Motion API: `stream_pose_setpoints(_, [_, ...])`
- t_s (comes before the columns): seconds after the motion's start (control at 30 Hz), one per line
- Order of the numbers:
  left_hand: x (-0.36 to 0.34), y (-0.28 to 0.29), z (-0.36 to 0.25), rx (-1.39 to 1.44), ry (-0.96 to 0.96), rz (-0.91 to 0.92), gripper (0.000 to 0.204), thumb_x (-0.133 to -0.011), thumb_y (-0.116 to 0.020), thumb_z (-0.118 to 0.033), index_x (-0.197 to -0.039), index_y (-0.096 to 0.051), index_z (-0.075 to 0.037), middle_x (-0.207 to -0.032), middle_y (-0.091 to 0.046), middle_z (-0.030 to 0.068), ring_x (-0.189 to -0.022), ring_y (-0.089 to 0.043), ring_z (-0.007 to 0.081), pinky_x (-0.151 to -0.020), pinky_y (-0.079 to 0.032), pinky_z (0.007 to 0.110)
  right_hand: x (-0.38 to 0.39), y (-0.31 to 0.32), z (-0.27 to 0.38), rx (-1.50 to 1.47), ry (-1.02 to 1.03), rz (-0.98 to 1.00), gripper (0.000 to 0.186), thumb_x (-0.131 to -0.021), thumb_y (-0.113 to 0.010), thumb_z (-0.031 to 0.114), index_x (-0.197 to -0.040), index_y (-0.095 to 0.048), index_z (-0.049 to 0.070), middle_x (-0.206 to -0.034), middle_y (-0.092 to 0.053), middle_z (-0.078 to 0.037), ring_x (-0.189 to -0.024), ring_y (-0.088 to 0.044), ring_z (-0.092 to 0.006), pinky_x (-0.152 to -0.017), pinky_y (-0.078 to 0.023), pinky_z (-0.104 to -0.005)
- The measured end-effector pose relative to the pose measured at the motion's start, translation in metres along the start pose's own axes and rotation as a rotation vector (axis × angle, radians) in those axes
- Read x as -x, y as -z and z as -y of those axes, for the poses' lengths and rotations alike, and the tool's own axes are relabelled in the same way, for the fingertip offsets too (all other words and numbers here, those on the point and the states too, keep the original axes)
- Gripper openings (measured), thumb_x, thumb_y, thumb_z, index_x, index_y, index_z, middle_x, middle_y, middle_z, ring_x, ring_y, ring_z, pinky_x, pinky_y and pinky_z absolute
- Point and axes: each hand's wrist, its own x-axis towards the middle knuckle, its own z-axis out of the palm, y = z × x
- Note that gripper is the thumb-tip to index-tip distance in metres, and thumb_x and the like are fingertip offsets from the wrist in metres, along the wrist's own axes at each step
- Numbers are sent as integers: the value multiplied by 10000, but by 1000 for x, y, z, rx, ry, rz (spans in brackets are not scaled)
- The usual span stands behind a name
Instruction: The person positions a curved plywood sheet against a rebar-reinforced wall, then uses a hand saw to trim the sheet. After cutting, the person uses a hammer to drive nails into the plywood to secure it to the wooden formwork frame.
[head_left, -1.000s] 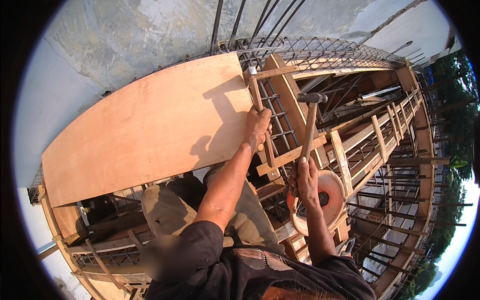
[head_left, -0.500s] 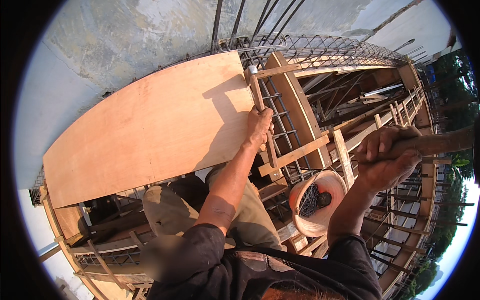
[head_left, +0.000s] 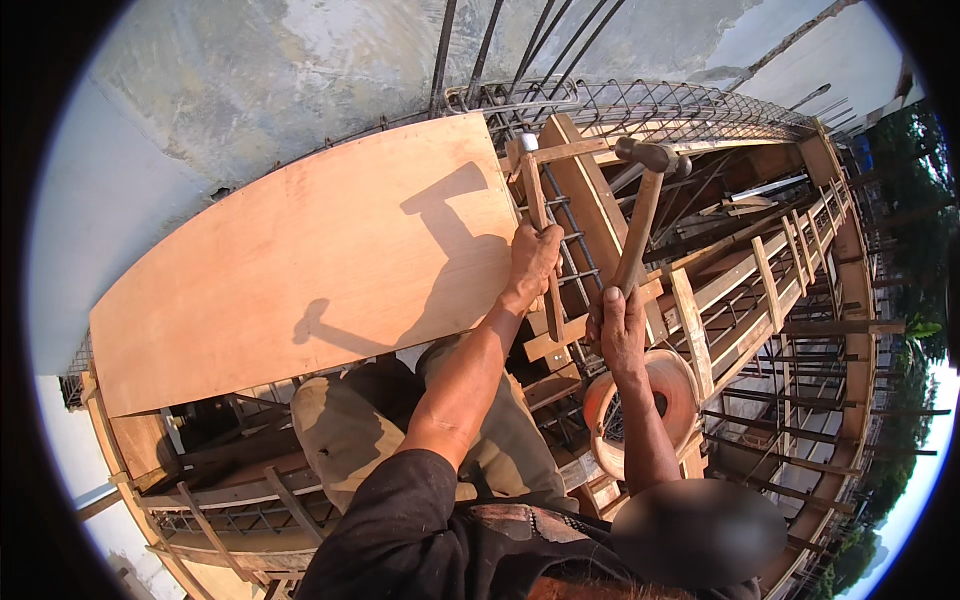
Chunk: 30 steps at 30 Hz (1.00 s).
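My left hand [head_left: 535, 262] is closed around the wooden handle of a hatchet [head_left: 535, 190], held upright at the right end of a plywood sheet [head_left: 250, 260]. Its metal head shows nearly edge-on, but the shadow on the plywood has a broad blade shape. To its right, my right hand [head_left: 618, 330] grips a hammer [head_left: 640, 225] low on its wooden handle, the dark head raised. Under my right forearm stands a round reddish bucket [head_left: 685, 385]; the arm hides much of its inside.
Wooden formwork boards [head_left: 592, 215] run beside a rebar cage [head_left: 690, 108] along the grey wall [head_left: 250, 90]. Upright rods [head_left: 487, 50] rise at the back. Openings between timbers lie to the right. My bent knees [head_left: 350, 420] are in front of the sheet.
My right hand has swung in from the far right with the hammer, now upright above the bucket. My left hand and the hatchet have shifted slightly right and nearer.
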Motion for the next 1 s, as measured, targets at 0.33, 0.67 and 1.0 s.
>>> stream_pose_setpoints(0.33, [-36, 11, -1, 49, 54, -85, 210, -851, -659, -179, -910, -507, -47, -651, -493, 7, -427, -476, 137, -361, -400, 324, 41, 3, -10, -63, -310, -31, 375, -1099, -444, 436, -1003, -450, 74, -640, -438, 18, -478, -455, -81, -430, -396, -250])
stream_pose_setpoints(0.67, [-40, 11, -12, 50, 107, -99, 216, -823, -653, -139, -947, -499, -52, -637, -496, 17, -430, -472, 137, -350, -391, 324, 42, 0, -13, -63, -329, 2, 344, -1091, -469, 433, -976, -438, 110, -693, -471, 2, -474, -452, -79, -407, -394, -245])
stream_pose_setpoints(1.0, [-41, 12, -13, 97, 68, -66, 212, -812, -651, -148, -919, -505, -38, -632, -496, 27, -408, -478, 139, -328, -395, 325, 11, -3, 37, -13, -124, -5, 395, -1092, -461, 437, -1027, -474, 48, -654, -473, 2, -477, -459, -70, -421, -409, -244])
